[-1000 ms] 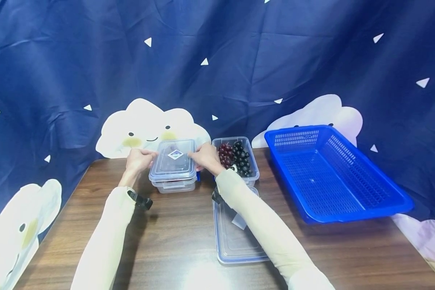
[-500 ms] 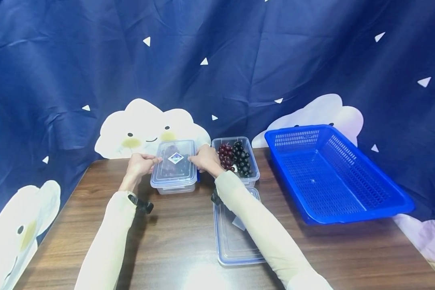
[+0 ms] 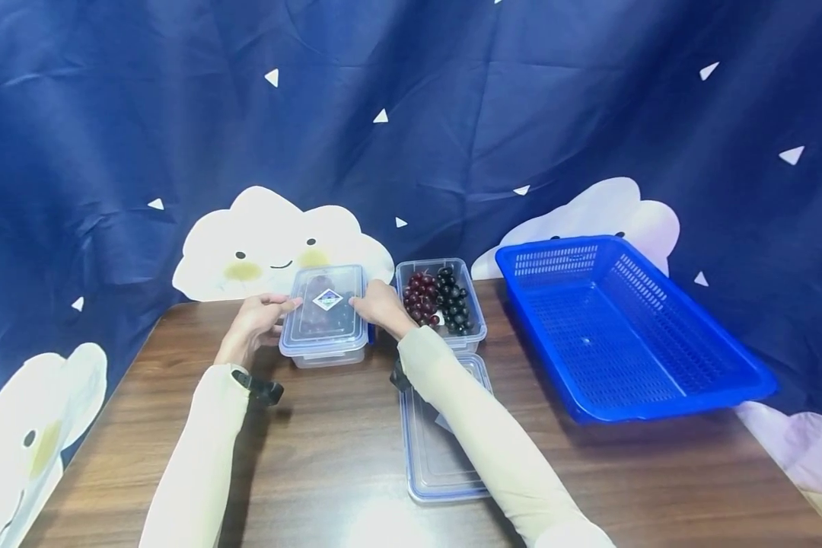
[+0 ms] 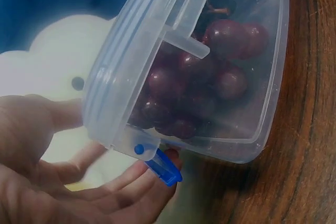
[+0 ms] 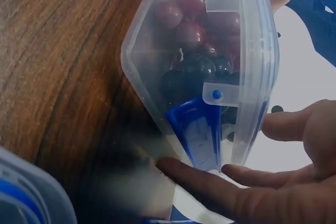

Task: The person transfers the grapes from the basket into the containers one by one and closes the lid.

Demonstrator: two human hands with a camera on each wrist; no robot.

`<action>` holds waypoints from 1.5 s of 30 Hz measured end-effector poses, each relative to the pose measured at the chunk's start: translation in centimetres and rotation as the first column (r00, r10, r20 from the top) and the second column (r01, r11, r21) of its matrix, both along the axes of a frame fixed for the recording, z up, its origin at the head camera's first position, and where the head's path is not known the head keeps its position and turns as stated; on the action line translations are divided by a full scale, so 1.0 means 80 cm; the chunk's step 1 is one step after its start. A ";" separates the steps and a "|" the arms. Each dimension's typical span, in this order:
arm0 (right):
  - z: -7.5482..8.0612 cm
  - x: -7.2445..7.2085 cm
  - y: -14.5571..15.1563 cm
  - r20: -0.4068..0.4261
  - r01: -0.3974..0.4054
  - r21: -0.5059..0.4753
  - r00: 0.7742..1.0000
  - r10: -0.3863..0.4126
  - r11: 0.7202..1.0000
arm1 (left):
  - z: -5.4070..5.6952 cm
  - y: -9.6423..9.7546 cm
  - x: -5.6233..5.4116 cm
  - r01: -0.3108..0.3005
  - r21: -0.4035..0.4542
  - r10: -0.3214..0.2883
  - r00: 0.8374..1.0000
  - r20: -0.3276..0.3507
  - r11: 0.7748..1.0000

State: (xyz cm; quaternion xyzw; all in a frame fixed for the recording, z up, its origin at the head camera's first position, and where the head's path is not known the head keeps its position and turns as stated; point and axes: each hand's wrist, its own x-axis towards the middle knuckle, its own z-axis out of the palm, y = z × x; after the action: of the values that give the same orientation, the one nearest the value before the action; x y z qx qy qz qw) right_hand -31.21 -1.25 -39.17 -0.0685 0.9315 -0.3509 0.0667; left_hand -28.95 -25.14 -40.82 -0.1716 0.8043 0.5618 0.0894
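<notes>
A clear plastic food container (image 3: 329,359) with grapes in it stands at the back of the table, its blue-edged lid (image 3: 322,321) lying level on top. My left hand (image 3: 255,321) holds its left side, thumb at the lid's edge and fingertips at a blue clip (image 4: 166,170) that sticks outward. On the opposite side, my right hand (image 3: 381,306) has its thumb on the lid and its fingertips at another blue clip (image 5: 197,135), hanging outward. Red grapes (image 4: 226,40) and dark grapes (image 5: 197,69) show through the walls.
To the right stands a second container (image 3: 478,323), uncovered, with red and black grapes. A loose lid (image 3: 445,464) lies on the table (image 3: 315,457) before it, partly under the right forearm. A large blue perforated basket (image 3: 596,342) sits at the right. A blue curtain hangs behind.
The lid, held slightly raised a second ago, has come down onto the container. My left thumb has moved further onto the lid; the right hand stays at its side.
</notes>
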 end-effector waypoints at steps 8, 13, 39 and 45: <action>0.001 0.001 -0.001 0.074 0.041 -0.092 0.997 -0.035 0.995 | 0.006 0.006 0.002 -0.057 -0.175 0.053 0.998 -0.029 0.983; 0.002 -0.004 0.001 0.114 0.046 -0.108 0.993 -0.033 0.993 | 0.010 0.009 0.004 -0.071 -0.249 0.055 0.996 -0.071 0.966; -0.008 0.006 0.000 -0.150 0.081 0.034 0.986 -0.075 0.996 | 0.000 0.015 0.007 -0.109 -0.205 0.092 0.992 -0.089 0.973; -0.007 0.008 -0.005 -0.177 0.093 0.028 0.980 -0.087 0.995 | 0.008 0.016 0.009 -0.092 -0.230 0.072 0.993 -0.096 0.969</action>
State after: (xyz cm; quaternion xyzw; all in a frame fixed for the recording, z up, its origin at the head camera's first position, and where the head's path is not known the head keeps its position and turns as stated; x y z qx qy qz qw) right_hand -30.54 -1.66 -39.76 -0.0557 0.9421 -0.3294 -0.0302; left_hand -28.24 -23.89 -40.20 -0.1894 0.8603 0.4731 0.0102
